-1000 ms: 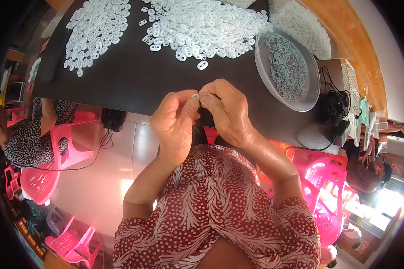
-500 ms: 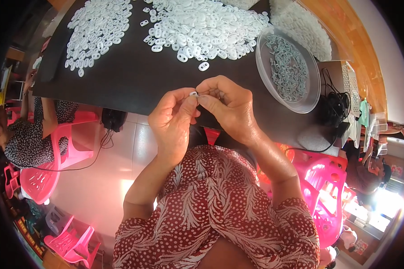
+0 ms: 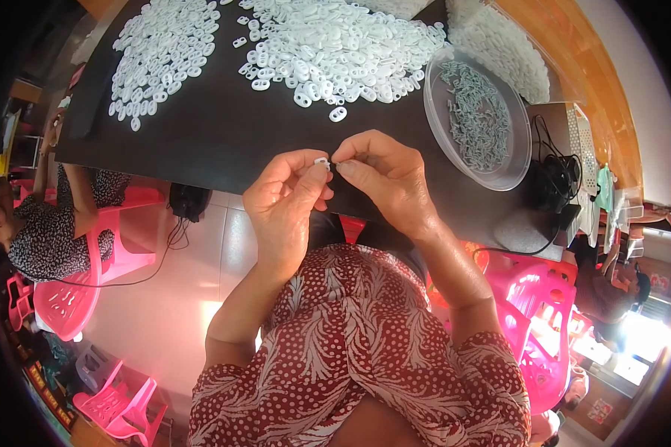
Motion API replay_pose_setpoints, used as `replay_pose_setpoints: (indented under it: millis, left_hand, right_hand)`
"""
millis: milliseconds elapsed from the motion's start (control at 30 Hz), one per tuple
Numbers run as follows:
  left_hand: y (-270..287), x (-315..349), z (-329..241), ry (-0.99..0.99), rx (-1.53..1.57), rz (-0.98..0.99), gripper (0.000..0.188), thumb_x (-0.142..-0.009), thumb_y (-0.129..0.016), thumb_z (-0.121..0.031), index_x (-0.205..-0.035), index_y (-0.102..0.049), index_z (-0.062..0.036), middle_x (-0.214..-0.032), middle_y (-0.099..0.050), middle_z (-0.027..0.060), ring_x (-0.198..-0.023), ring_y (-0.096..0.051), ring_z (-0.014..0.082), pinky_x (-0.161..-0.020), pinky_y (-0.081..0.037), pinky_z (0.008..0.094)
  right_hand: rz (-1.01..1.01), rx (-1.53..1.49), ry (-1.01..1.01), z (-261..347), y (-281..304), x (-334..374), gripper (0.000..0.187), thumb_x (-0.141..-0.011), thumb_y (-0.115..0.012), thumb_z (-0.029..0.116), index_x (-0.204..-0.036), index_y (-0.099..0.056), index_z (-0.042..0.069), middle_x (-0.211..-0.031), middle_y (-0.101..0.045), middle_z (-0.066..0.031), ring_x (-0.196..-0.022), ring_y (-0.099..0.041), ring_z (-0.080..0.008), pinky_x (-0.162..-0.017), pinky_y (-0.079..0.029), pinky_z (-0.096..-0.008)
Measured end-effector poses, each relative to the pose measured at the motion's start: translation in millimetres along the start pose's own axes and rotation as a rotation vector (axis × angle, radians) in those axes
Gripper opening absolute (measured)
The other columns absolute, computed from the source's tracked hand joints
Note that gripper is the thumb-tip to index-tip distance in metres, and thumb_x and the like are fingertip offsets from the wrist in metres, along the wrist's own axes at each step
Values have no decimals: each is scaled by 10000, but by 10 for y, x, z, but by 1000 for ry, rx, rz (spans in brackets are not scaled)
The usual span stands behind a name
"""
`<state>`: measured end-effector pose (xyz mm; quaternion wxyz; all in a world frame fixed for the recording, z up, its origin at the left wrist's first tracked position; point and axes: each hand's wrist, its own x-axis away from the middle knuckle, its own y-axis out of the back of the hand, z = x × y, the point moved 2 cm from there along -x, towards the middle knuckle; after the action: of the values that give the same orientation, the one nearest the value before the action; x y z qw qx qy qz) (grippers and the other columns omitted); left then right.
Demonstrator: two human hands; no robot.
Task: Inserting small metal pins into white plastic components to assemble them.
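Over the front edge of the dark table (image 3: 224,141), my left hand (image 3: 282,201) pinches a small white oval piece (image 3: 321,162) between thumb and forefinger. The piece looks like plastic with holes through it. Just right of it, a small gap away, my right hand (image 3: 390,179) has its thumb and forefinger pressed together; what they hold, if anything, is too small to make out. A large heap of such white pieces (image 3: 335,56) lies beyond my hands, with one loose piece (image 3: 338,114) at its near side.
A second spread of white pieces (image 3: 160,56) lies at the left. To the right, a clear round basin (image 3: 434,100) holds small grey screw-like parts (image 3: 477,112), beside a pale heap (image 3: 499,48). Black cables (image 3: 558,167) lie at the right. A seated person (image 3: 52,231) is at the left.
My right fingertips have drawn slightly away to the right from the white piece, which now shows more. My left hand has hardly moved.
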<state>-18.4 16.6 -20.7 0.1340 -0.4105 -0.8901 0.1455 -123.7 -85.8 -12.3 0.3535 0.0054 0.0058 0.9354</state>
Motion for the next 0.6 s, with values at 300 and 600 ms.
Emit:
replay_pose_setpoints:
  millis: [300, 600]
  left_hand:
    - [50, -66, 19, 53, 206, 162, 154, -864, -642, -96, -932, -603, 36, -819, -634, 95, -651, -579, 127, -563, -472, 239]
    - [72, -78, 49, 24, 281, 240, 140, -870, -628, -86, -930, -590, 35, -816, -631, 99, -658, -581, 135, -567, -472, 248]
  right_hand:
    - [-21, 23, 36, 70, -41, 59, 59, -866, -568, 3, -924, -575, -8, -807, -598, -39, -753, -553, -77, -680, -461, -234]
    - [-48, -103, 53, 181, -84, 91, 125, -804, -615, -32, -919, -581, 4, -777, -612, -32, -691, -567, -58, -614, -447, -222]
